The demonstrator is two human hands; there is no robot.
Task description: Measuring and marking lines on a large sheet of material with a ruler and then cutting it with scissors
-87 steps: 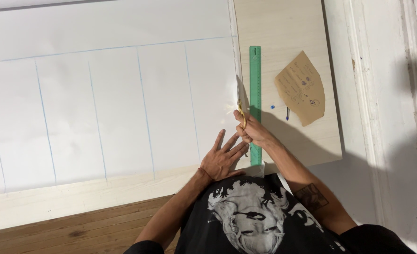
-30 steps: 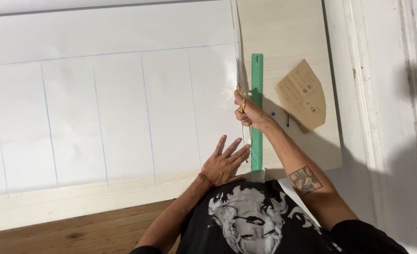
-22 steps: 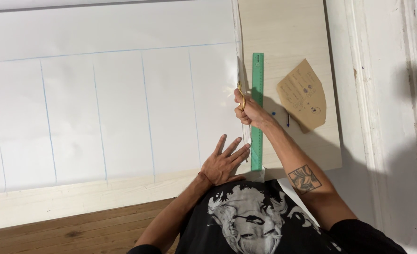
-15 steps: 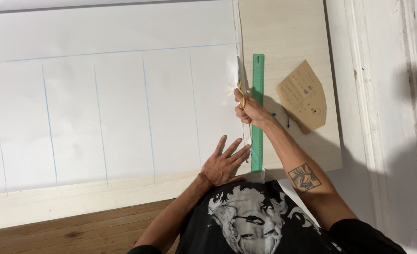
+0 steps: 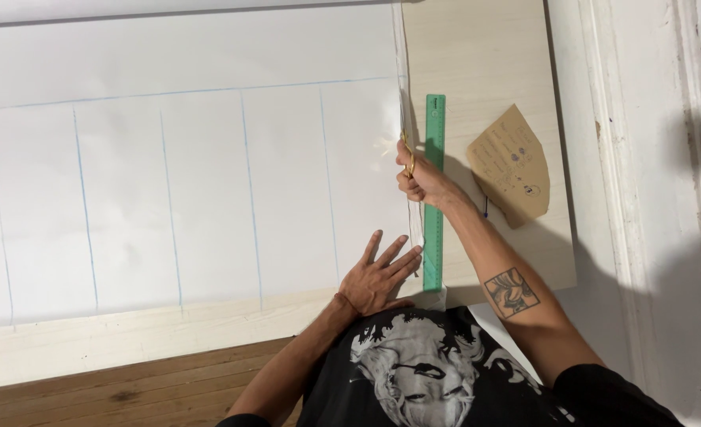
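Scissors (image 5: 406, 152) farther up, above hands

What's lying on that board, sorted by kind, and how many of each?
Big white paper sheet: 1
Green ruler: 1
Brown paper piece: 1
Gold scissors, held in the right hand: 1
Total: 4
The left hand presses flat on the sheet.
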